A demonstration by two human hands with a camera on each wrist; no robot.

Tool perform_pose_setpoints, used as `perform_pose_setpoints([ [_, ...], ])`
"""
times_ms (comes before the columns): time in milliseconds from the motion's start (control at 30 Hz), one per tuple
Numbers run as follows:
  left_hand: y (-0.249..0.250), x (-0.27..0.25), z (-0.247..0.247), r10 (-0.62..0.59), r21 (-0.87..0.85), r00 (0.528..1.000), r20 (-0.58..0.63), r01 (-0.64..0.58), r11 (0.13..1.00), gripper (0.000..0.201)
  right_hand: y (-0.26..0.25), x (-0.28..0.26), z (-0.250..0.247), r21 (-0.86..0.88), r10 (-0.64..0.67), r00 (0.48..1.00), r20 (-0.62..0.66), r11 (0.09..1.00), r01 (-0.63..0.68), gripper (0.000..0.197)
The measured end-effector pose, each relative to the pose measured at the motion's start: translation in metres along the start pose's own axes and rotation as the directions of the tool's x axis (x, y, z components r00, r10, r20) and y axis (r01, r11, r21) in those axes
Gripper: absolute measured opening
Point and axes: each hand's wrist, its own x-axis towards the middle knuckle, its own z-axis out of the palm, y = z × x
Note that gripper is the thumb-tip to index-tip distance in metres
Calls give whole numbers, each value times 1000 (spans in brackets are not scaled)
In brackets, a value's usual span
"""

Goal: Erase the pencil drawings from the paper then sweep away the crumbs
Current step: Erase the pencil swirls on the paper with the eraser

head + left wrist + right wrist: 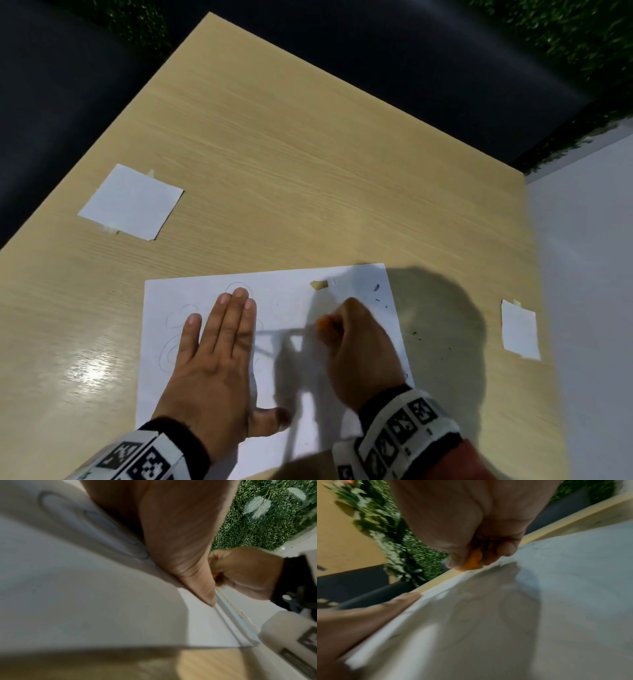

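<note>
Left hand [219,356] lay flat, fingers [236,308] straight, pressing white paper [284,294] on pale wood-grain table [274,154]. Right hand [356,346] pinched small orange eraser [473,561] against sheet. Faint looping pencil drawings [171,346] by left hand; dark crumbs [376,287] near right corner. No readable writing.

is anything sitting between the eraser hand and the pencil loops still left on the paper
Yes. The left hand lies flat on the paper, between the right hand pinching the orange eraser and the remaining pencil loops, partly covering them.

An office-like room: pale wooden table [308,154], dark floor, artificial hedge wall [257,527]
</note>
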Motion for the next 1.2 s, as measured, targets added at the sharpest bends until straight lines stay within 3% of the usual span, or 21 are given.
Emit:
perform_pose_setpoints([
  [100,0,1,-1,8,25,999,31,-9,1000,140,-29,-13,20,24,-179,969,170,984,178,14],
  [167,-1,1,-1,9,29,1000,25,-9,1000,140,-30,-8,30,-36,-209,963,169,975,218,15],
  [233,-2,0,-2,10,20,999,37,-11,1000,139,-15,7,21,-70,-100,993,62,992,104,6],
  [333,-2,1,-1,3,6,1000,22,-3,1000,138,17,21,-10,-14,107,991,-76,994,-108,14],
  [500,0,0,-5,-28,9,996,85,27,1000,142,-10,15,5,64,-19,999,29,998,18,17],
  [633,2,-10,-5,-45,-42,992,118,50,998,145,-10,41,6,199,148,979,-138,973,-119,10],
  [733,4,-11,-3,-44,-29,990,133,49,998,137,-26,42,7,182,-13,1000,3,983,13,7],
  [800,4,-11,-2,-34,-34,997,63,36,999,106,-45,27,16,166,-163,979,125,976,141,7],
  [833,4,-12,-1,-30,-46,1000,5,30,998,92,-51,18,20,162,-244,962,126,961,222,7],
  [900,3,-11,-1,-14,-24,1000,-26,13,1000,98,-52,5,26,208,-330,943,39,926,315,9],
  [967,6,-7,-9,-23,-2,999,32,23,1000,118,-39,6,24,243,-245,966,-83,935,258,14],
  [1033,10,-5,-24,-45,44,996,83,42,998,121,-21,14,22,201,-104,975,-196,969,144,9],
  [1100,14,5,-44,-31,98,995,96,21,995,107,-10,20,22,152,-98,967,-237,979,136,6],
  [1200,12,32,-67,93,76,996,-18,-91,993,75,-14,18,31,134,-277,944,-177,944,302,9],
])
